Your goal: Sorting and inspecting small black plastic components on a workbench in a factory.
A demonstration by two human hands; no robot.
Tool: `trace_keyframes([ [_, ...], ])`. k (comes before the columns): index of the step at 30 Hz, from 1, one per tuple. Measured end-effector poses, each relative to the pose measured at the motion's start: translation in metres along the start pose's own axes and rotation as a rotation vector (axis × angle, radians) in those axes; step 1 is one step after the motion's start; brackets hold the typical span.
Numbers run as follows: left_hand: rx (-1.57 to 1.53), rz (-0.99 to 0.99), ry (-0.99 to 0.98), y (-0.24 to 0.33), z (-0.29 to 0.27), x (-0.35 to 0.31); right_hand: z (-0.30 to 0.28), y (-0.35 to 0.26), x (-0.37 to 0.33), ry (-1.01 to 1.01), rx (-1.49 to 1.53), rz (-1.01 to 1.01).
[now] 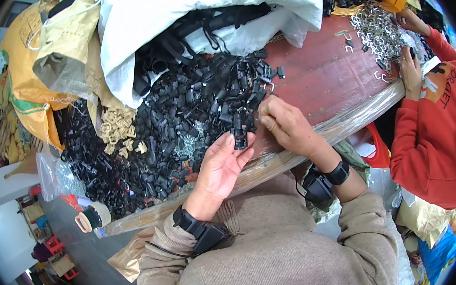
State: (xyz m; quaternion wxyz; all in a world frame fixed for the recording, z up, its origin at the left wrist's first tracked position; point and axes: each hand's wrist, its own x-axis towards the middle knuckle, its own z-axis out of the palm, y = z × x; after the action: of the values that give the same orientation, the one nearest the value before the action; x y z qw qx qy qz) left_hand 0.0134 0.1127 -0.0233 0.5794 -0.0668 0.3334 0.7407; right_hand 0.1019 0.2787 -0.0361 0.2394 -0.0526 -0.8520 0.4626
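My left hand (221,169) is closed, with a small black plastic part (241,139) pinched between its thumb and fingers at the table's near edge. Just right of it, my right hand (289,125) is curled with thumb and fingertips pressed together; whatever they hold, if anything, is too small or hidden to tell. A broad heap of small black plastic parts (187,105) spreads beyond and left of both hands. Among them lie a cluster of small clear or silvery pieces (186,145) and a little pile of beige plastic parts (117,126).
A white sack (208,3) spills black parts onto the red tabletop (323,69). Yellow sacks (34,74) stand at the left. A roll of tape (93,217) sits by the near-left edge. At the right, a co-worker in red (432,129) handles metal shackle-shaped pieces (378,33).
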Motion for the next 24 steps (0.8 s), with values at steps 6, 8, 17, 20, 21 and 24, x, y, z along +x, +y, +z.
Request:
trace_keyframes([
  [6,0.040,0.029,-0.018,-0.001,0.003,0.000,0.004,-0.015,-0.010,-0.035,0.212,0.196],
  [8,0.049,0.026,-0.028,-0.001,0.004,0.001,0.005,-0.017,-0.010,-0.054,0.275,0.252],
  [17,0.098,-0.013,-0.062,-0.001,0.008,0.001,0.002,-0.014,-0.014,-0.088,0.629,0.493],
  [20,0.116,-0.009,-0.077,-0.001,0.009,0.001,0.001,-0.017,-0.015,-0.065,0.759,0.584],
  [21,0.127,0.001,-0.084,0.000,0.010,0.001,0.003,-0.016,-0.017,-0.062,0.700,0.542],
  [24,0.130,0.010,-0.095,0.001,0.012,-0.002,0.008,-0.014,-0.022,-0.060,0.586,0.463],
])
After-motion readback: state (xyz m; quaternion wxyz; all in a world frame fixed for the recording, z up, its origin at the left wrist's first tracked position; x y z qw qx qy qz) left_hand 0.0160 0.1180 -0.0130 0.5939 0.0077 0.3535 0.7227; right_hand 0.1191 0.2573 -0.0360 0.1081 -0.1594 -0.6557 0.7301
